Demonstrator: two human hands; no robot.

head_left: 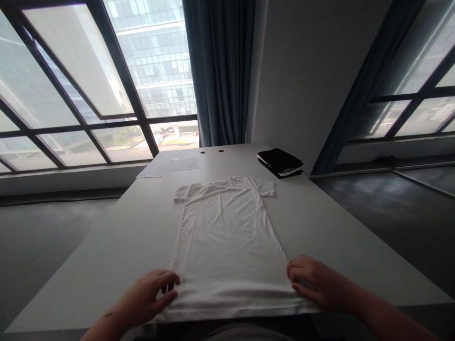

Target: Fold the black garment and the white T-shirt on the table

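A white short-sleeved T-shirt (222, 237) lies spread flat, its collar and sleeves at the far end and its hem close to me. My left hand (152, 293) is at the lower left side edge, fingers curled onto the cloth and thumb a little apart. On the opposite side edge, my right hand (313, 282) grips the fabric between bent fingers and thumb. A low ridge runs across the cloth between both hands. Small wrinkles show over the chest. The fingertips' exact hold on the left is partly hidden.
The shirt rests on a white table (117, 251). Paper sheets (168, 163) lie at the far left, a black folder or notebook (280, 162) at the far right. Two dark round holes pierce the far tabletop. Beyond are windows, a blue curtain (222, 71) and a wall column.
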